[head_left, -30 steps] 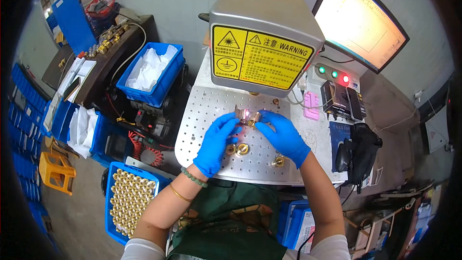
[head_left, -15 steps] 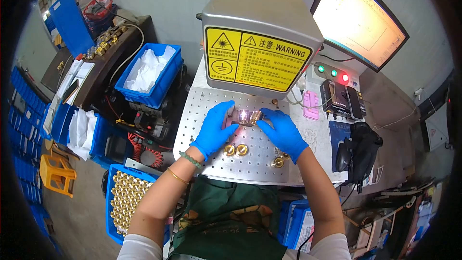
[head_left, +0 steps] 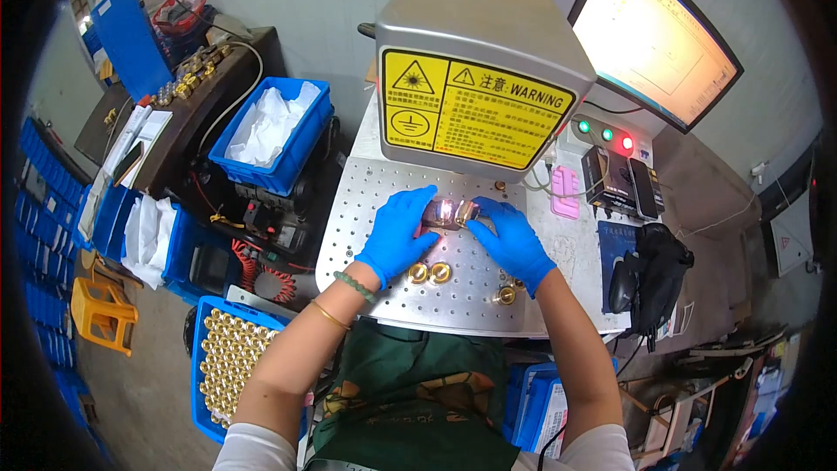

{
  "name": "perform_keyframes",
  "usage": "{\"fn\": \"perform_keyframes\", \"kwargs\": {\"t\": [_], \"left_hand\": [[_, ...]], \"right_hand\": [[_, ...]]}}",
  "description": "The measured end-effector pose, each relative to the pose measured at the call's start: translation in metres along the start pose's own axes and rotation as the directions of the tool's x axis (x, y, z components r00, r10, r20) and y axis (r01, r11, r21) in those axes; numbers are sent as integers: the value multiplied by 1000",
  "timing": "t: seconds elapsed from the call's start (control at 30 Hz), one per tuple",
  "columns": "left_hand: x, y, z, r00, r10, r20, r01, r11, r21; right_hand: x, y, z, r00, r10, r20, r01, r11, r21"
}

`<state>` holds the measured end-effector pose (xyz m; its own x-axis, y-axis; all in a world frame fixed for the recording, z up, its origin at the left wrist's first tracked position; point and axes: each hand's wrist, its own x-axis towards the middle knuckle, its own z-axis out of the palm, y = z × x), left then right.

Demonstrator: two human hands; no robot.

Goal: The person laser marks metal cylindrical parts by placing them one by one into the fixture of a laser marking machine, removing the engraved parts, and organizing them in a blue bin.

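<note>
On the perforated metal plate [head_left: 375, 209], under the grey machine head [head_left: 484, 17], a lit metal piece [head_left: 445, 212] lies between my hands. My left hand [head_left: 397, 235], in a blue glove, is at its left side with the fingertips curved over; whether it grips anything is hidden. My right hand [head_left: 514, 242], also gloved in blue, has thumb and forefinger closed on a brass fitting [head_left: 466, 212] just right of the glow. Two brass fittings [head_left: 430, 273] stand side by side nearer the plate's front. Another brass fitting [head_left: 506, 295] sits below my right hand.
A blue crate of brass fittings [head_left: 199, 366] is at lower left. Paper-lined blue bins [head_left: 296, 170] stand behind it. To the right are a pink tray [head_left: 565, 192], a box with a phone [head_left: 643, 187], a black bag [head_left: 667, 279] and a lit monitor [head_left: 654, 35].
Since one second ago, my left hand has moved slightly up and its fingers have shifted around the left side of the lit piece. My right hand has stayed nearly in place.
</note>
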<state>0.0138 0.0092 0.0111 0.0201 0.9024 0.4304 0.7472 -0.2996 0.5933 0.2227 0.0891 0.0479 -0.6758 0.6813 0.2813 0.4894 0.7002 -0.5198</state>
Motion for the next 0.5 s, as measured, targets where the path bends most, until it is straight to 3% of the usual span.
{"fn": "perform_keyframes", "kwargs": {"t": [0.27, 0.33, 0.5], "left_hand": [[6, 6, 0, 1000, -3, 26, 2, 999, 34], [7, 6, 1, 999, -13, 35, 12, 999, 33], [11, 2, 7, 1000, 22, 17, -23, 999, 40]], "right_hand": [[-2, 3, 6, 998, -27, -48, 28, 999, 18], [-1, 5, 5, 992, 108, 67, -111, 993, 38], [3, -1, 0, 982, 151, 111, -159, 985, 65]]}}
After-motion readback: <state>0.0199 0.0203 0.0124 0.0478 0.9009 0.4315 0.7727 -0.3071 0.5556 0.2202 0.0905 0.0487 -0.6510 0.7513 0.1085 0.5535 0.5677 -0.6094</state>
